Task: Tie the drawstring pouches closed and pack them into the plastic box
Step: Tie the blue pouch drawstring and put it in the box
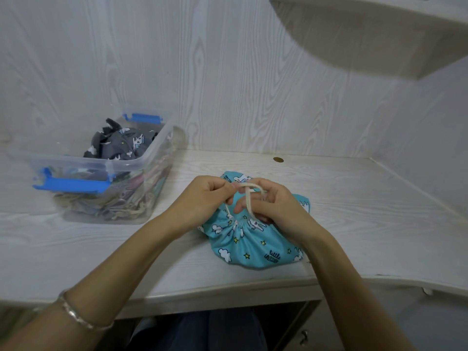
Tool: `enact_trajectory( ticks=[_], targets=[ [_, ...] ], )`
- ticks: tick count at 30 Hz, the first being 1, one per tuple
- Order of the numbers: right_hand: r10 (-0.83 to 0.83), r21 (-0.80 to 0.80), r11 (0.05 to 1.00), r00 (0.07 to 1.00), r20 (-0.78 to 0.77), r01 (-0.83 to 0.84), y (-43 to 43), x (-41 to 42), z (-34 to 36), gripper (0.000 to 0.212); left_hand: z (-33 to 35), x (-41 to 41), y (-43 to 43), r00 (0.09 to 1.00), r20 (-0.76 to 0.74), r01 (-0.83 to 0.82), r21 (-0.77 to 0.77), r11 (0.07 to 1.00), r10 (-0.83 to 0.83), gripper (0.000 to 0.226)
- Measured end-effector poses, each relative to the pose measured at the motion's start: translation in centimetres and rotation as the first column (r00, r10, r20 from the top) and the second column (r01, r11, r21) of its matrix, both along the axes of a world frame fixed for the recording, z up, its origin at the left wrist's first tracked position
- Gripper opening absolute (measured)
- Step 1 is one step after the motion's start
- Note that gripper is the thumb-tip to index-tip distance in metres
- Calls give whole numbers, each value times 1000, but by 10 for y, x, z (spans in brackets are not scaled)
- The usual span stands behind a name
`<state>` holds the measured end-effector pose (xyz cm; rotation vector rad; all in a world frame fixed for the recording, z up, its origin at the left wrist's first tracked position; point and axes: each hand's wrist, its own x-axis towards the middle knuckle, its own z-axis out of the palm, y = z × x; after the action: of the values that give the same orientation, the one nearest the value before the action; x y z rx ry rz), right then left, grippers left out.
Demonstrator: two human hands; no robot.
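A turquoise drawstring pouch (255, 245) with unicorns, clouds and stars lies on the desk in front of me, its mouth gathered shut. Its cream drawstring (249, 202) loops up between my hands. My left hand (202, 198) pinches one end of the cord just left of the gathers. My right hand (272, 205) holds the looped cord over its fingers and rests on the pouch. The clear plastic box (152, 158) with blue clips stands at the left and holds several pouches, a dark grey one (119, 145) on top.
The white wood-grain desk (354, 198) meets walls at the back and right. A small brass disc (278, 160) sits near the back wall. A shelf (379, 34) overhangs at the top right. The desk's front edge runs just below my forearms.
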<state>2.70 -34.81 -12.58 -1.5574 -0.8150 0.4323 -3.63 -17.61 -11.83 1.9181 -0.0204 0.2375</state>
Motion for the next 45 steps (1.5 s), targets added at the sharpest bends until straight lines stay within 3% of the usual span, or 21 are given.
enact_trajectory(
  ticks=[2, 5, 7, 9, 11, 12, 13, 14, 15, 16, 17, 19, 22, 27, 32, 34, 36, 39, 42, 45],
  targets=[
    [4, -25, 1000, 1000, -31, -5, 2, 1, -2, 37, -2, 4, 0, 1000, 3, 8, 24, 1000, -8, 41],
    [-130, 86, 987, 989, -72, 136, 8, 8, -8, 25, -5, 5, 3, 1000, 18, 4, 34, 999, -4, 41],
    [-189, 256, 931, 944, -270, 259, 9, 14, -12, 34, -5, 4, 6, 997, 68, -42, 42, 998, 39, 42],
    [-100, 400, 842, 833, -545, 363, 6, 20, -15, 38, -5, 3, 9, 979, 120, -172, 41, 984, 166, 40],
    [10, 470, 758, 713, -701, 452, 1, 23, -16, 38, -2, 4, 12, 964, 111, -223, -167, 960, 243, 38],
    [44, 486, 720, 667, -744, 495, -1, 24, -17, 37, 0, 6, 13, 975, 87, -160, -367, 916, 205, 38],
    [72, 490, 685, 620, -781, 538, -2, 27, -20, 36, 2, 8, 13, 990, 78, -48, -599, 799, 118, 38],
    [108, 494, 648, 573, -813, 579, -2, 28, -22, 33, 5, 9, 13, 995, 97, 63, -781, 622, 21, 40],
    [134, 493, 615, 534, -835, 615, -2, 28, -23, 31, 8, 8, 12, 993, 115, 120, -887, 445, -40, 43],
    [151, 487, 594, 506, -849, 640, -3, 28, -24, 31, 10, 7, 11, 990, 121, 140, -933, 330, -77, 46],
    [158, 479, 583, 486, -860, 657, -5, 29, -25, 32, 13, 6, 9, 987, 119, 145, -949, 279, -108, 47],
    [190, 453, 587, 431, -882, 671, -9, 27, -25, 38, 14, 5, 9, 986, 90, 129, -944, 302, -139, 45],
    [171, 407, 680, 407, -897, 610, -16, 21, -21, 59, 12, 4, 14, 993, 47, 88, -895, 437, -104, 42],
    [69, 304, 886, 548, -834, 351, -14, 18, -16, 63, 15, 2, 14, 998, 8, 43, -836, 547, -66, 43],
    [-208, -109, 978, 786, -582, 179, -9, 19, -18, 60, 23, -1, 14, 1000, -15, 5, -735, 678, -24, 43],
    [-232, -310, 944, 894, -384, 112, -9, 13, -15, 59, 22, -2, 10, 999, -24, 15, -677, 736, -42, 43],
    [-200, -518, 846, 975, -95, 123, -2, 6, -9, 52, 22, -1, 4, 994, -37, 59, -612, 789, -102, 43],
    [-146, -718, 613, 940, 309, 331, 15, 9, -6, 50, 28, 0, -6, 974, -61, 150, -559, 816, -220, 42],
    [-143, -781, 472, 910, 390, 409, 21, 14, -6, 41, 34, 1, -10, 958, -83, 194, -512, 837, -274, 41],
    [-119, -799, 477, 928, 353, 365, 20, 13, -4, 50, 34, 0, -10, 943, -115, 223, -480, 848, -313, 41]
  ],
)
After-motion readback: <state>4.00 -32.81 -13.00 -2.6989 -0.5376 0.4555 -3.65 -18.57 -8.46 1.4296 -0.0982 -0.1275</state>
